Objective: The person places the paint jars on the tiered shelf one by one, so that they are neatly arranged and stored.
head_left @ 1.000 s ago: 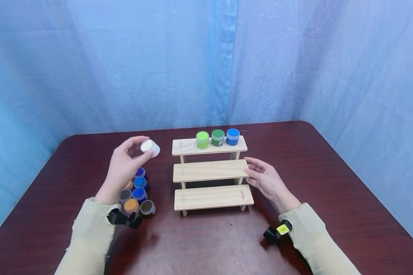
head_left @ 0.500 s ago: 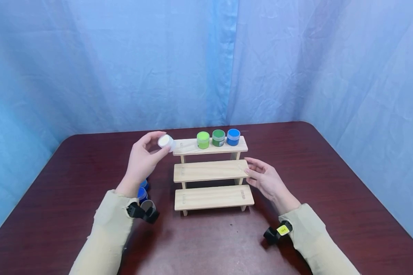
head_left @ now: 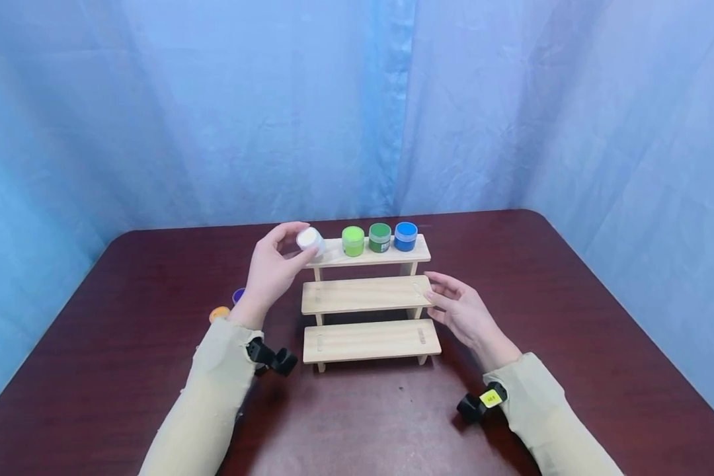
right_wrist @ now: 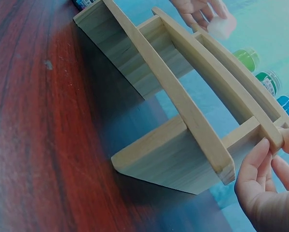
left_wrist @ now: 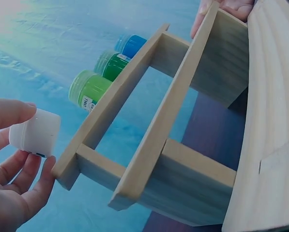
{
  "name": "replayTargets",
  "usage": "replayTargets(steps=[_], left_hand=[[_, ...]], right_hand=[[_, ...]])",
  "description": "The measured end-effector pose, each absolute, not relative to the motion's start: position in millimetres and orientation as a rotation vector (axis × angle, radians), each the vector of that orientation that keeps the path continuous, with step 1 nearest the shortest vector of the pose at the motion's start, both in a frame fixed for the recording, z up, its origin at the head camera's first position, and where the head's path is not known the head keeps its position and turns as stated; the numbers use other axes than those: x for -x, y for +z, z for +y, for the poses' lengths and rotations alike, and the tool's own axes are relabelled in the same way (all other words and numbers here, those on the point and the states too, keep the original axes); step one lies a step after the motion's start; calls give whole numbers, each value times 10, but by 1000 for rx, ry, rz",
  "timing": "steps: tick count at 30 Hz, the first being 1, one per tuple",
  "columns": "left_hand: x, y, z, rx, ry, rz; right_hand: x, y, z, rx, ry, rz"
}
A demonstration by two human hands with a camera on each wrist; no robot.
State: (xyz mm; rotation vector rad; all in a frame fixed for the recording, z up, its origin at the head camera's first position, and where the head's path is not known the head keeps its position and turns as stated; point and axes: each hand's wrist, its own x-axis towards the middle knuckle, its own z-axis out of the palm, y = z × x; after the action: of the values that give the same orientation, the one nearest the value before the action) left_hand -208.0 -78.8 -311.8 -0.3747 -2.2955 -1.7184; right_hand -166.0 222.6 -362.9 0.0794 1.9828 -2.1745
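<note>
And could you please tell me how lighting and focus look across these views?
Head: pale sheen on the near table, dark shadow beside the left sleeve; left wrist: curtain washed out at upper left; right wrist: white jar blurred and hazy.

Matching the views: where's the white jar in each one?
Head: just left of centre, about mid-height, pinched by the left hand.
Left wrist: near the left edge, about mid-height, white jar in the fingers.
Right wrist: near the top edge, right of centre, blurred.
Shared landmark: light-green jar on the top shelf, the nearest other jar.
</note>
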Motion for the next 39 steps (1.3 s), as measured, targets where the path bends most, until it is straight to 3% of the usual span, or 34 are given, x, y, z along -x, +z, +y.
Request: replayTargets(steps=[39], left_hand=[[2211, -3103, -723, 522, -1430, -2491]], right_hand=[[1620, -3629, 2197, -78, -2148, 2008]])
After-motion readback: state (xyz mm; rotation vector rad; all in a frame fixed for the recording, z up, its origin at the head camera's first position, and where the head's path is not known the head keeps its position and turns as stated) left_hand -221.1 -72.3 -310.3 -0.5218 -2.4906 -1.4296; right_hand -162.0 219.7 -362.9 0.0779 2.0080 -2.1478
